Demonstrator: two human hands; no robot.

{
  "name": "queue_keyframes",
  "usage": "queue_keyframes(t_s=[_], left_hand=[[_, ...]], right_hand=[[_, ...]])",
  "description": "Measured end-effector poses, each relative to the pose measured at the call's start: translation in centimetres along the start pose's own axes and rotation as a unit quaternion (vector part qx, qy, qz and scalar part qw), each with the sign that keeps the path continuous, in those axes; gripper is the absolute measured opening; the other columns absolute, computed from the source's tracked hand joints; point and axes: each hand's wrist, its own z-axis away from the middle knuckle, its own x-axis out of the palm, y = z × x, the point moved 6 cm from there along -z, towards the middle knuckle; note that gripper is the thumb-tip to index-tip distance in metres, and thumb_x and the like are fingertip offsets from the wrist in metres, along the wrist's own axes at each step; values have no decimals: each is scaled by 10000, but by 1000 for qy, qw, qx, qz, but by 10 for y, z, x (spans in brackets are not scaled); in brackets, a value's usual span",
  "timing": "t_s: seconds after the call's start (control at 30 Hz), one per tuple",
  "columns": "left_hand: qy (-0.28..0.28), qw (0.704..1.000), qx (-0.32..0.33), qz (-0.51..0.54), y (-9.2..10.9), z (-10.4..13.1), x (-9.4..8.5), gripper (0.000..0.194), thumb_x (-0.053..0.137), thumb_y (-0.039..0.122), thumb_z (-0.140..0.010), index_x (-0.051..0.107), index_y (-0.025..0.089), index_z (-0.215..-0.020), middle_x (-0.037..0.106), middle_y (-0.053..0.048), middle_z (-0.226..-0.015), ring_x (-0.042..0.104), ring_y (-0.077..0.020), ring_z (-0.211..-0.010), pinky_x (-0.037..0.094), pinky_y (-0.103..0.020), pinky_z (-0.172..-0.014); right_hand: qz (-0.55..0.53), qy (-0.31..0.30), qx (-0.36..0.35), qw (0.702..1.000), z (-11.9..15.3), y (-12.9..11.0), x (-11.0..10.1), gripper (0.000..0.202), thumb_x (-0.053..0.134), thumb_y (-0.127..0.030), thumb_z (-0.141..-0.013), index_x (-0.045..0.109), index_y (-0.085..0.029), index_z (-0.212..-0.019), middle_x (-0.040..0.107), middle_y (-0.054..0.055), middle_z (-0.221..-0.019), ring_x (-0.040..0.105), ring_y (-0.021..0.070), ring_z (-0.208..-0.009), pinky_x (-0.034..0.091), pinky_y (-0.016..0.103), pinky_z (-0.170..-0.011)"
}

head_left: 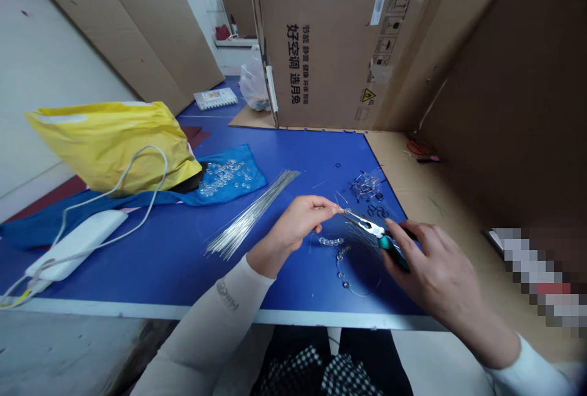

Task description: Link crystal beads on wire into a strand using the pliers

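Note:
My right hand [428, 261] is closed around the dark green handles of needle-nose pliers [373, 228], their jaws pointing left. At the plier tips, my left hand [309, 216] pinches a thin wire [340, 210] between thumb and forefinger. Just below lie a short row of clear beads [331, 241] and a curved wire [339, 274] with a few beads on it. Black rings [378, 211] and a tangle of beaded wire pieces [367, 186] rest beyond the pliers. A bundle of straight silver wires [254, 212] lies left of my left hand.
Clear beads [224, 176] lie on a blue cloth [250, 157] at the left, beside a yellow bag [123, 145]. A white power strip [82, 246] with a looping cable sits near the front left. Tall cardboard [339, 47] stands at the back; more cardboard borders the right side.

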Motion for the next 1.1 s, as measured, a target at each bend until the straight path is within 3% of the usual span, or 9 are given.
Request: queue_keyframes(t_s=[0.27,0.57,1.1], left_hand=[[0,1000,-13,7,-4,-1,-1,136,675,270,-732,747,155,-746,675,-69,-791,465,-105,-618,296,-234,-463],[-1,999,-33,-11,-7,-1,0,164,686,306,-719,715,144,-722,551,1,-647,371,-65,-500,272,-244,-448],[-19,999,-23,-21,-8,-2,2,177,676,336,-730,667,161,-708,523,5,-644,365,-72,-526,295,-236,-456]], right_hand=[[43,-2,-61,997,-1,-2,0,437,607,-329,-896,577,-101,-1269,647,157,-1039,572,272,-912,454,371,-770],[62,-12,-85,994,-5,-5,-4,393,588,-327,-920,581,-112,-1248,656,144,-1039,561,256,-909,432,359,-775],[64,-28,-98,993,-6,-5,-1,343,523,-310,-951,598,-112,-1220,671,149,-1004,568,256,-880,451,361,-749]])
